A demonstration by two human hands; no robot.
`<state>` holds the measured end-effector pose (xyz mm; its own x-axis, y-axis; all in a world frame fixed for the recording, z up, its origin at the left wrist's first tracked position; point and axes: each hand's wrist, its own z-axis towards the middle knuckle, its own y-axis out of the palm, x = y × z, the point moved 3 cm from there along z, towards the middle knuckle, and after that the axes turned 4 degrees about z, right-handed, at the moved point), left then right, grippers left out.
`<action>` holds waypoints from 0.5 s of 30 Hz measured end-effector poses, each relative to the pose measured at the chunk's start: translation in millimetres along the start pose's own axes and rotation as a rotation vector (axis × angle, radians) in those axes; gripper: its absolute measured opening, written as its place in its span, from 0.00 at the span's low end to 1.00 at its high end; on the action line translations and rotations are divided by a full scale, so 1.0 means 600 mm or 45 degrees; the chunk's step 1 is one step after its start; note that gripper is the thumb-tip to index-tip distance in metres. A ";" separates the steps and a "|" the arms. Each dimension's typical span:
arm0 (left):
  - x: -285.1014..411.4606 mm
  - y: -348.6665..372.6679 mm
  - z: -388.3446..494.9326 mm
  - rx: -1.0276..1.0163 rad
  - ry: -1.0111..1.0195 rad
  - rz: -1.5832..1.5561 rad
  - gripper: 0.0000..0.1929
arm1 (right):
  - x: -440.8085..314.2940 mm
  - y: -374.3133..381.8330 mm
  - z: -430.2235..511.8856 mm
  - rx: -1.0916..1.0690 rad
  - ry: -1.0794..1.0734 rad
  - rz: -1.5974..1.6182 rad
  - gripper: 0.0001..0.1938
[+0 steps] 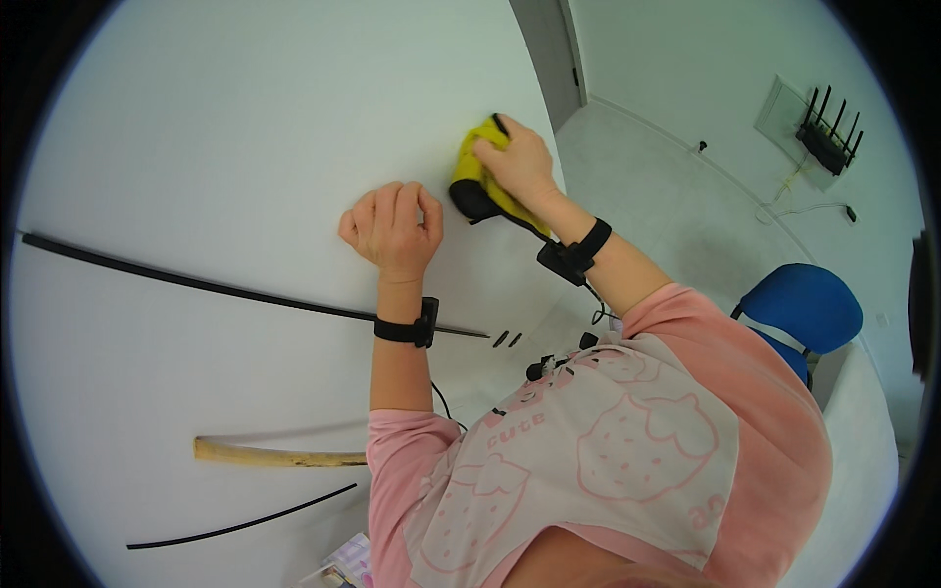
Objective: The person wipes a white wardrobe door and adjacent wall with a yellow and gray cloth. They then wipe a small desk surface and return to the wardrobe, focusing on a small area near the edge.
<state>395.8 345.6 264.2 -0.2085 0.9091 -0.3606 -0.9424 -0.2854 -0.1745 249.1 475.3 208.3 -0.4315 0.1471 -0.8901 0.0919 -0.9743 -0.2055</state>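
My right hand (518,165) grips a bunched yellow-and-black cloth item (467,165), pressed against the white tabletop (242,147) near its far right edge. To its left, my left hand (395,224) rests on the same surface with its fingers curled in. Nothing shows inside that fist, though its palm side is hidden. Under my left wrist passes a long thin rod with a black sleeve (198,281); its bare metal end (463,332) sticks out on the right. Each wrist wears a black strap with a small box.
Two small dark pieces (507,339) lie beyond the rod's tip. Nearer me are a bamboo strip (279,454), partly hidden by my sleeve, and a thin black strip (242,525). A blue chair (801,309) stands at right; a black router (823,147) is by the wall.
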 end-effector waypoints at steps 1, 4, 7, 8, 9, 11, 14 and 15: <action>-0.001 0.000 0.000 -0.001 -0.003 0.005 0.04 | -0.002 -0.001 -0.004 0.034 0.017 -0.005 0.15; -0.001 0.003 0.001 0.004 -0.018 0.023 0.05 | -0.013 -0.003 -0.018 0.116 -0.078 -0.040 0.15; 0.000 0.006 0.000 0.006 -0.018 0.031 0.05 | -0.031 0.009 -0.025 -0.092 -0.383 -0.160 0.15; -0.001 0.005 -0.001 0.012 -0.014 0.029 0.05 | -0.030 0.003 -0.020 -0.061 -0.389 -0.092 0.15; -0.001 0.005 -0.001 0.017 -0.013 0.029 0.05 | -0.028 -0.001 -0.016 0.009 -0.319 -0.105 0.15; -0.002 0.004 -0.002 0.005 -0.016 0.043 0.05 | -0.021 -0.010 -0.006 0.053 -0.196 -0.126 0.15; 0.001 0.005 -0.002 -0.012 -0.028 0.043 0.05 | -0.023 -0.008 -0.007 0.013 -0.194 -0.108 0.15; 0.001 0.005 -0.002 -0.010 -0.029 0.044 0.05 | -0.026 -0.007 -0.010 0.008 -0.206 -0.101 0.15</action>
<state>392.8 344.9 262.5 -0.2471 0.9052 -0.3459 -0.9323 -0.3194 -0.1697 260.6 477.9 220.7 -0.5757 0.1949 -0.7941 0.0461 -0.9619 -0.2696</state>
